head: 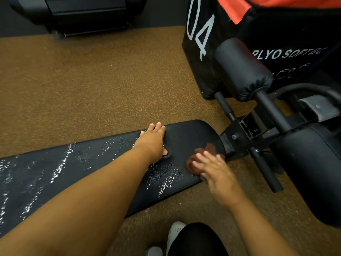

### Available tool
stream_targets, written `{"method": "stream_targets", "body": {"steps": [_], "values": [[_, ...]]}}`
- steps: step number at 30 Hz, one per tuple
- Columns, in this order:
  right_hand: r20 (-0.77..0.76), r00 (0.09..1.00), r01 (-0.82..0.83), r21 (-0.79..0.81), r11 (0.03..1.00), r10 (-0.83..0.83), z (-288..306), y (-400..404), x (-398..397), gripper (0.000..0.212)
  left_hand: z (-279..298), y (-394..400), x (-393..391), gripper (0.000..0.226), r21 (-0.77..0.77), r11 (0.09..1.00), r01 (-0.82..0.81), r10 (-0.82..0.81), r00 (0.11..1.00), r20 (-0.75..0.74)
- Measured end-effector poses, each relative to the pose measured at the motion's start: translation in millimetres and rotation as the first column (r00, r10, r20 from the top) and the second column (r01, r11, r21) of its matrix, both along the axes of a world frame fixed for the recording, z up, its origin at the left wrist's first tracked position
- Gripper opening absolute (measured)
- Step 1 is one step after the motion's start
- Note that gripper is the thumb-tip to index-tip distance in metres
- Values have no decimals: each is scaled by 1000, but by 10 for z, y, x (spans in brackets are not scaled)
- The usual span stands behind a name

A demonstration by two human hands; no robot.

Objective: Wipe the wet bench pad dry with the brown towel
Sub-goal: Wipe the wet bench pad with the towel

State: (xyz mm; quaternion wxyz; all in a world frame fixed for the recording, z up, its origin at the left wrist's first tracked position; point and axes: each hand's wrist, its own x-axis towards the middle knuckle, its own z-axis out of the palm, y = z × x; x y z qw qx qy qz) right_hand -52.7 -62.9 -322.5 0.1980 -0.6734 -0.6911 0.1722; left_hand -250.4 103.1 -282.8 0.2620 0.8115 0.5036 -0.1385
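The fingers (203,161) of the right hand (214,170) lay spread and nearly straight on top of the brown towel (206,152), pressing it flat rather than clutching it; they were slightly blurred. The towel sat bunched on the bench pad (186,137) at its rounded end, near the pad's closer edge and just beside the black metal frame (238,139). The left hand (153,141) rested palm down on the pad, fingers straight and reaching the far edge, thumb out to the side, holding nothing. White droplets and streaks of water (62,163) dotted the pad from the left forearm out toward the left of the view, with another patch near the closer edge below the towel. Past the frame stood black foam rollers (241,69) and a black soft plyo box (201,34) marked "04". The floor (92,85) was brown speckled rubber, and a white shoe (175,231) showed at the bottom.
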Motion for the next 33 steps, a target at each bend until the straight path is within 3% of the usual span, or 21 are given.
{"method": "stream_targets", "body": {"steps": [2,4,5,8,10,12,14,15,20,21,23,26,28,29,31,33], "values": [[26,971,236,18,972,-236,7,80,76,41,0,2,2,90,3,1000,1,-1,1000,2],[50,936,349,9,937,-349,14,146,-156,38,0,0,4,90,11,1000,5,-5,1000,-2],[32,948,315,7,949,-315,11,121,-304,41,-1,0,6,90,11,1000,5,-5,1000,-5],[-55,998,-9,32,999,10,-31,-171,-398,39,4,-6,6,90,14,1000,4,-4,1000,-9],[-16,995,-100,59,993,102,-64,-254,-130,44,14,-9,1,90,14,1000,7,-7,1000,-7],[7,997,71,66,995,-72,-80,-190,41,52,17,-11,0,90,10,1000,8,-8,1000,0],[-19,957,291,49,955,-290,-63,-96,-69,44,14,-10,-3,90,10,1000,5,-5,1000,5],[-21,948,318,46,947,-317,-68,-86,-197,39,12,-10,-5,90,12,1000,5,-5,1000,4],[14,998,-59,62,996,59,-155,-373,-187,45,10,-11,-3,90,6,1000,2,-2,1000,5],[30,1000,-10,81,997,8,-174,-362,-76,45,9,-13,-4,90,6,1000,2,-2,1000,7],[-65,949,313,59,948,-309,-131,-251,35,43,8,-12,-2,89,7,1000,2,-2,1000,8],[-346,639,666,-198,720,-687,-42,100,32,39,4,-14,0,89,13,1000,5,-5,1000,5],[-445,447,721,-334,606,-776,-23,395,134,35,3,-17,1,89,17,1000,9,-9,1000,0],[-462,393,725,-376,577,-795,-15,548,202,33,4,-19,1,89,18,1000,11,-11,1000,-3],[-415,424,704,-409,581,-805,8,837,297,32,1,-15,0,89,18,1000,16,-16,1000,-8],[-262,563,691,-370,621,-784,61,1136,320,33,-7,-11,2,89,20,1000,20,-20,1000,-12]]}}
